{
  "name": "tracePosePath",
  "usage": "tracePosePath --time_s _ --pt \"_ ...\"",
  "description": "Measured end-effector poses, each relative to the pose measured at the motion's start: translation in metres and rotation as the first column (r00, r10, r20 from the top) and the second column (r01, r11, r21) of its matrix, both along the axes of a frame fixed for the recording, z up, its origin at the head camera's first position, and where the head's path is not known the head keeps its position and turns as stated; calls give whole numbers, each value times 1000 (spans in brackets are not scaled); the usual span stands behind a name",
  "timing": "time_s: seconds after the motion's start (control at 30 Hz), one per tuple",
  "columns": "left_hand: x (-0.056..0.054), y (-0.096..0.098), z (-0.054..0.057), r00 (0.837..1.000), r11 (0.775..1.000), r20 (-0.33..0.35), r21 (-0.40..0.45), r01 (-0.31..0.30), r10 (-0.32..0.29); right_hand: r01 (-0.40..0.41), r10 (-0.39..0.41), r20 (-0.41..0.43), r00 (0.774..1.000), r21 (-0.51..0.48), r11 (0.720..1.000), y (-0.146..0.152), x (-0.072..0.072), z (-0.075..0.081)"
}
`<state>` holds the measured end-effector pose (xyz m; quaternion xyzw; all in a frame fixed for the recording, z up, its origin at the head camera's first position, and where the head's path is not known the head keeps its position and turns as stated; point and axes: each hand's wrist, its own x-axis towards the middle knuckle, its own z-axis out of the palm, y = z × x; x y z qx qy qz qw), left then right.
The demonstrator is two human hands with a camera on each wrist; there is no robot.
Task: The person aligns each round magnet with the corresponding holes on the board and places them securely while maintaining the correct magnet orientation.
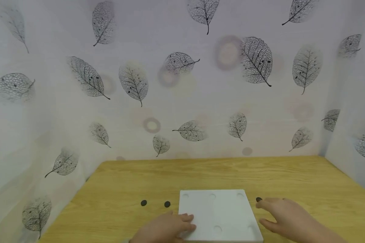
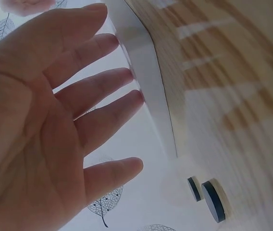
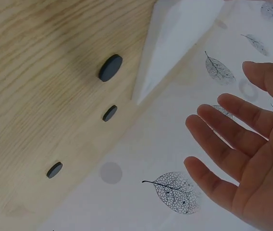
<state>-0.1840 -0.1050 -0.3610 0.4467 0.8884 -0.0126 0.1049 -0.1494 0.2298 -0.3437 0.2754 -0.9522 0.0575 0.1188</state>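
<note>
A white rectangular board [image 1: 216,212] with several shallow round recesses lies on the table. My left hand [image 1: 167,226] is at its left side, fingers extended over that edge; in the left wrist view the hand [image 2: 55,115] shows straight, spread fingers, with fingertips at the board's side [image 2: 143,67]. Two black discs [image 1: 167,204] lie left of the board. To the right, my right hand [image 1: 287,217] hovers over or beside a black disc [image 1: 259,199], which its fingers partly cover. In the right wrist view three black discs [image 3: 110,68] lie apart from the loosely bent fingers [image 3: 218,142].
The wood-grain table [image 1: 200,172] reaches back to a pale curtain [image 1: 176,101] printed with leaf skeletons. The same kind of cloth [image 1: 12,135] hangs at the left and right sides of the table.
</note>
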Motion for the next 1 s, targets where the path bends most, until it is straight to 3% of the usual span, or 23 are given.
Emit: tracePosePath --time_s 0.2,0.43,0.63,0.83,1.0 --pt "0 0 -2 1000 1000 22 13 -13 13 -1 -6 153 988 49 999 5 -3 -8" --pt "0 -1 -2 1000 1000 -8 30 6 -6 -3 -4 167 986 41 999 11 -7 -16" --pt "-1 0 0 1000 1000 22 19 -20 19 13 -20 168 986 44 999 19 -14 -23" --pt "-4 -2 0 1000 1000 16 24 0 0 40 -50 156 986 66 997 22 -19 -30" --pt "-5 -2 2 998 999 58 36 -20 18 75 -94 230 969 90 993 23 -22 -32"
